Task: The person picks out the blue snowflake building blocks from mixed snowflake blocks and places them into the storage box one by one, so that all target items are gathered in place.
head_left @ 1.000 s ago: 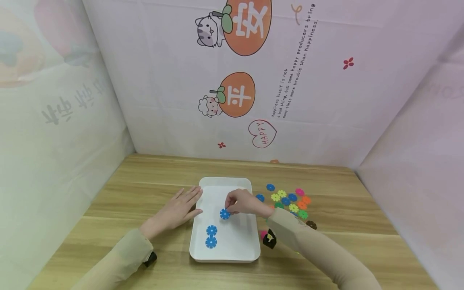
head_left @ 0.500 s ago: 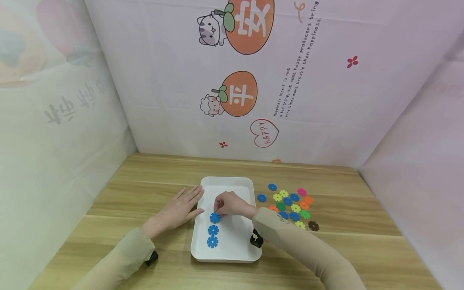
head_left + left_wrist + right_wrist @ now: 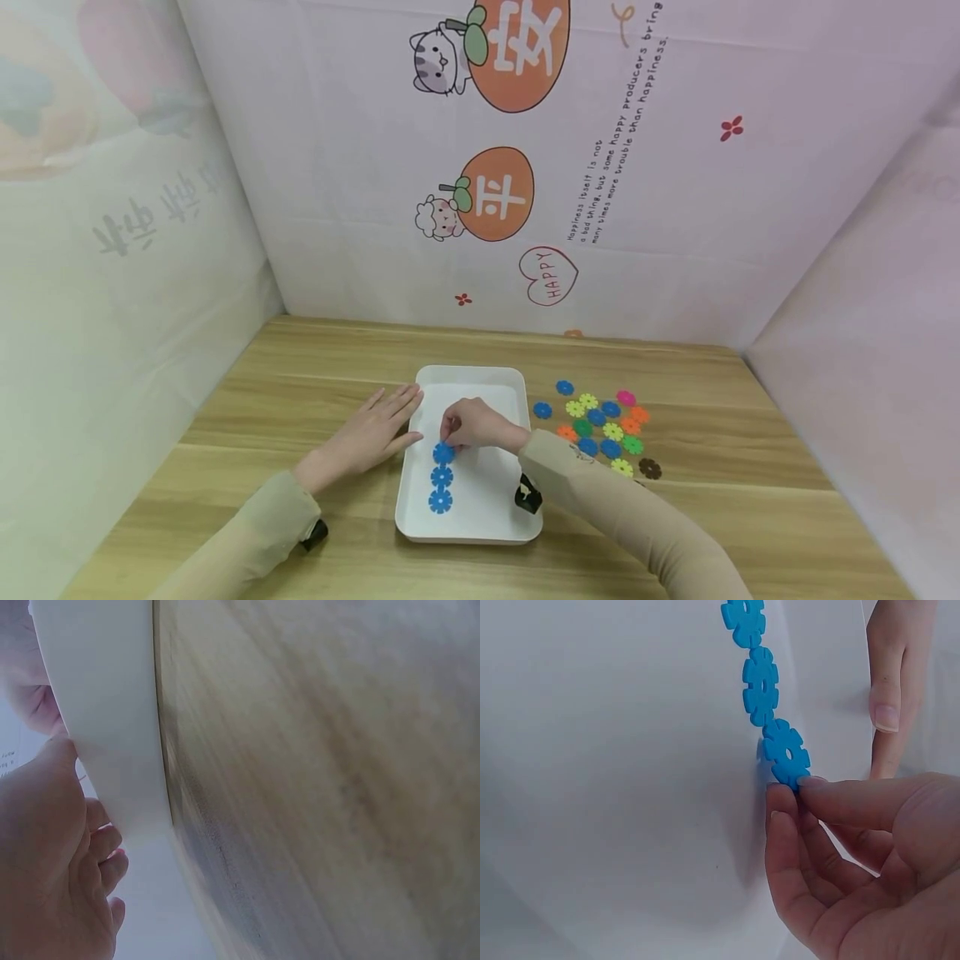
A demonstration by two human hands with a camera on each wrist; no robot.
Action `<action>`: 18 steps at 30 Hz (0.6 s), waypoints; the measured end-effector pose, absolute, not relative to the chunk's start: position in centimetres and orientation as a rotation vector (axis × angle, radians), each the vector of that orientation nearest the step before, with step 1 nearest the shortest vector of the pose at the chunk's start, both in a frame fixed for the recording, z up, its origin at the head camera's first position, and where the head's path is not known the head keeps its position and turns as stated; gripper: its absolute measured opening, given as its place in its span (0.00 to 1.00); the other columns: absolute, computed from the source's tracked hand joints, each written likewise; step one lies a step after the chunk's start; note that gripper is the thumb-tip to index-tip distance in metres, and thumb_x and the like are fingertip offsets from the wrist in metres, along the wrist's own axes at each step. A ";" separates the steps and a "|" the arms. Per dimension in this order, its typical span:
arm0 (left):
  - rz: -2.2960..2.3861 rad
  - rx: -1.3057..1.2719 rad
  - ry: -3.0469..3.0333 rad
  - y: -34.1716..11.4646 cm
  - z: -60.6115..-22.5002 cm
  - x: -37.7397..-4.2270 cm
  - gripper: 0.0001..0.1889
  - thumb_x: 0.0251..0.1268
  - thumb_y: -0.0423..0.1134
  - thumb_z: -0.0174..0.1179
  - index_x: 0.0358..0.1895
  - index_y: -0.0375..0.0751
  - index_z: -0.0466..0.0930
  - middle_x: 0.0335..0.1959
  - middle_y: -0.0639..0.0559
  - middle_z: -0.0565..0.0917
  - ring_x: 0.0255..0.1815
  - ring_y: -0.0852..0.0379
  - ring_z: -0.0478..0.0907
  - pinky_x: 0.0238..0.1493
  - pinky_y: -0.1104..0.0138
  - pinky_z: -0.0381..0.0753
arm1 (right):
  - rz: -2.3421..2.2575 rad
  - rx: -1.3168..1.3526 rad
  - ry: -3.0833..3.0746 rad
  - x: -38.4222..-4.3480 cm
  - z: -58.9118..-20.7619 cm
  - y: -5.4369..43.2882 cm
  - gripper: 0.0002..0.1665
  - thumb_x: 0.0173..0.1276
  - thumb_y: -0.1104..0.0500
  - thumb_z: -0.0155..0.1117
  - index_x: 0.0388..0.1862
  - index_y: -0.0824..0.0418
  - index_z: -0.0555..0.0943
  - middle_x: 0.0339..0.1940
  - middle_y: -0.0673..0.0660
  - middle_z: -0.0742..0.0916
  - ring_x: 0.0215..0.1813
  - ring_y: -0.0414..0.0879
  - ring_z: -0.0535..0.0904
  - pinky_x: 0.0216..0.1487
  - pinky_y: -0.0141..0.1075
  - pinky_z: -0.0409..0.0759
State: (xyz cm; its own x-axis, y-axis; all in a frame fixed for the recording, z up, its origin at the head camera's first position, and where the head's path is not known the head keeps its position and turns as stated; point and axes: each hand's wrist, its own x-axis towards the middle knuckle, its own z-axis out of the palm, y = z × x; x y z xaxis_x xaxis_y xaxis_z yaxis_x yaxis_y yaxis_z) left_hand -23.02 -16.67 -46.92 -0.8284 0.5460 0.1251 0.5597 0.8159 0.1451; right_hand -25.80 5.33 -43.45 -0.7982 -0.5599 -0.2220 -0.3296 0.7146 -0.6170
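Observation:
Inside the white tray (image 3: 498,521), three blue notched plastic discs form a column along the left side. My right hand (image 3: 480,422) pinches the far edge of the top blue disc (image 3: 787,754) between thumb and fingers. In the right wrist view this disc is slightly tilted, and its other edge meets the middle disc (image 3: 761,686). The bottom disc (image 3: 440,501) lies nearest the tray's front. My left hand (image 3: 367,433) rests with extended fingers on the tray's left rim. The left wrist view has this hand (image 3: 52,855) beside the white tray wall.
Loose notched discs in blue, yellow, green, orange and pink lie scattered right of the tray, with a brown disc (image 3: 649,468) at their near side. Printed white cloth (image 3: 360,208) rises behind and beside the wooden table (image 3: 322,358).
My right hand has moved left and slightly toward me with the blue disc, bringing it against the two discs in the tray. The left hand stays on the rim.

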 end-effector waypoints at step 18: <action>-0.260 -0.890 -2.909 -16.7 -46.8 -22.9 0.36 0.76 0.58 0.47 0.77 0.38 0.56 0.80 0.43 0.58 0.81 0.43 0.56 0.80 0.44 0.53 | -0.760 -0.684 2.559 -25.5 -42.9 5.8 0.02 0.64 0.67 0.67 0.33 0.64 0.86 0.29 0.54 0.87 0.27 0.38 0.77 0.32 0.26 0.79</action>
